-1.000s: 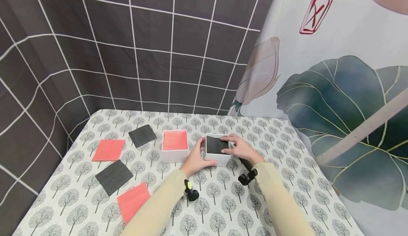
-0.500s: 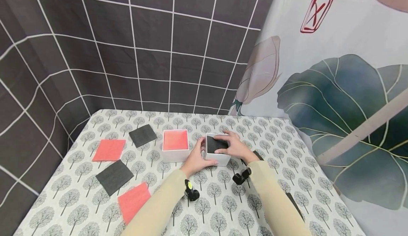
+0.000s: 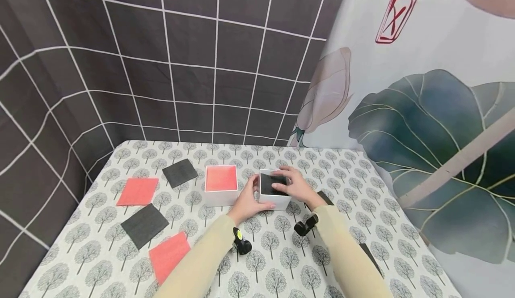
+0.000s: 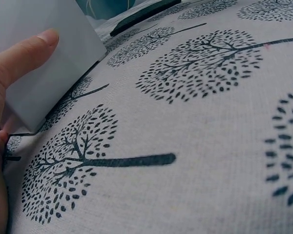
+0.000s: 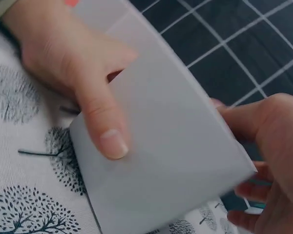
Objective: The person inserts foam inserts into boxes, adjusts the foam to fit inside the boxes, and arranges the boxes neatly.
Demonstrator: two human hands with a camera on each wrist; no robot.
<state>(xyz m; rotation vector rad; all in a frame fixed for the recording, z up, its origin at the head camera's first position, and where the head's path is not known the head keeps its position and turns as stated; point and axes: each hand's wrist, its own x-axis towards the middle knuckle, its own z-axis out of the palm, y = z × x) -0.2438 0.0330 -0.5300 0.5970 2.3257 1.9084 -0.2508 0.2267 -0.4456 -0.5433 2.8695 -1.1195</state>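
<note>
In the head view my left hand [image 3: 250, 203] grips a white box [image 3: 275, 201] by its left side, thumb across the front wall. The left wrist view shows that thumb on the box's white wall [image 4: 63, 53]. A black napkin-like square [image 3: 270, 184] lies inside this box, just below the rim. My right hand [image 3: 297, 185] reaches over the right rim, thumb and fingertips on the black square. In the right wrist view, several fingers of the right hand [image 5: 278, 146] are around the box's right edge. To the left stands a second white box [image 3: 221, 197] with a red square [image 3: 221, 178] inside.
Loose black squares [image 3: 179, 173] [image 3: 145, 225] and red squares [image 3: 137, 191] [image 3: 169, 256] lie on the left of the tree-patterned tablecloth [image 3: 257, 284]. More black squares [image 3: 325, 197] [image 3: 371, 258] show partly beside my right sleeve. A dark gridded curtain [image 3: 193, 83] hangs behind the table.
My right hand has shifted left and farther over the box opening. The black square in the box sits flatter and lower than before. My left hand has stayed in place.
</note>
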